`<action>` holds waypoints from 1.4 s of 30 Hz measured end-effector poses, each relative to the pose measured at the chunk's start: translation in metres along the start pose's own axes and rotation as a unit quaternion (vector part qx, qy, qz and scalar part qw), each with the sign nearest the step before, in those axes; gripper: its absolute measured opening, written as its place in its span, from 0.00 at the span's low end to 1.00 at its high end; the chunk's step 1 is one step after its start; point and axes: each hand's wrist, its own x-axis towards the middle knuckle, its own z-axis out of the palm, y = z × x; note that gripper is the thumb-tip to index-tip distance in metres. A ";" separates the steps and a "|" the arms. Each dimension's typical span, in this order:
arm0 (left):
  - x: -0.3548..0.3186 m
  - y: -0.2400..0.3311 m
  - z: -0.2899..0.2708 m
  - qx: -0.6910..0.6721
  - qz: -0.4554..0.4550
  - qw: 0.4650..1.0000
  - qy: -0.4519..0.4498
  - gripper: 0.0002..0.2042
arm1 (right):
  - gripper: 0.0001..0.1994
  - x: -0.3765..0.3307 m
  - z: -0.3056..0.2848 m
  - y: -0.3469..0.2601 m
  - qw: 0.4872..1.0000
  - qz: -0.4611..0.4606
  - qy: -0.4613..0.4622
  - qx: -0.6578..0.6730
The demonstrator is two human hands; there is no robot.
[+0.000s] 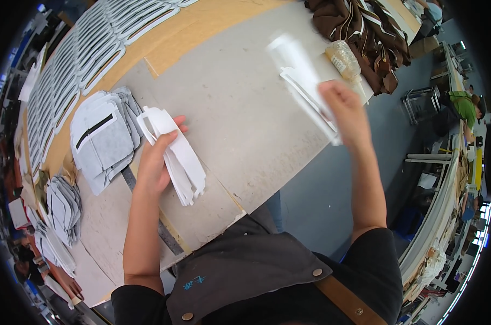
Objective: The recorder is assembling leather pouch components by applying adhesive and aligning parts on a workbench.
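My left hand (161, 151) is wrapped round a bundle of long white strips (186, 162), thumb on top, just above the grey-topped table. The strips fan out at their lower end, and one shows a slot near its upper end. Over the table's right edge, my right hand (344, 108) grips another white strip piece (302, 78), smeared by motion. Left of my left hand lies a stack of light grey fabric panels (102, 130); the top one has a black zipper-like slit.
Rows of grey-edged frame-shaped pieces (77, 59) cover the far left. Smaller grey panels (64, 208) lie at the near left. A plastic-wrapped roll (343, 59) and brown fabric pieces (364, 32) are at the far right. People (462, 108) work beyond the aisle.
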 end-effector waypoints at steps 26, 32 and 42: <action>-0.002 -0.009 0.000 0.023 -0.048 0.996 -0.076 0.12 | 0.10 -0.014 -0.030 -0.033 0.868 -0.017 -0.160 0.470; -0.004 -0.004 0.029 -0.113 -0.045 0.993 0.002 0.15 | 0.09 -0.043 0.046 0.023 0.983 -0.051 -0.102 -0.142; -0.015 -0.021 0.051 -0.087 -0.035 0.995 -0.031 0.14 | 0.07 -0.062 0.072 0.021 0.916 -0.267 -0.013 -0.301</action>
